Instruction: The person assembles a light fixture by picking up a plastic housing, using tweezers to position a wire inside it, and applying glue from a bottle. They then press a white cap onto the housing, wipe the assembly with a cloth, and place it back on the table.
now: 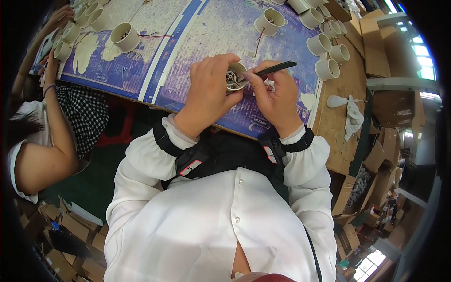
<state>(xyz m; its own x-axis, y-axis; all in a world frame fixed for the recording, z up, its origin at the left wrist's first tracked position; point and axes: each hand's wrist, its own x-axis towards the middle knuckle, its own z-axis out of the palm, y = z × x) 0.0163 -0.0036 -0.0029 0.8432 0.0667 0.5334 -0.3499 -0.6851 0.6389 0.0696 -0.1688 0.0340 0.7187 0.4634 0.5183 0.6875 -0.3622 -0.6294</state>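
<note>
My left hand (211, 87) is curled round a white cup-shaped plastic housing (242, 69) and steadies it at the front of the table. Inside the housing sits a small round part (230, 77) with metal in it, like a small motor. A slim black tool (277, 68) is pinched between the fingers and thumb of my right hand (277, 96). Its inner end points into the housing's opening; the fingers partly hide the tip, so its exact kind is unclear. Something small and whitish (269, 84) shows under my right fingers.
Similar cups with red wires, one at the left (125, 37) and one ahead (269, 22), stand on the blue-purple board (211, 42). More cups (319, 44) crowd the far right. A white bottle (336, 101) lies near the right edge. Another person's arm (61, 117) is at left.
</note>
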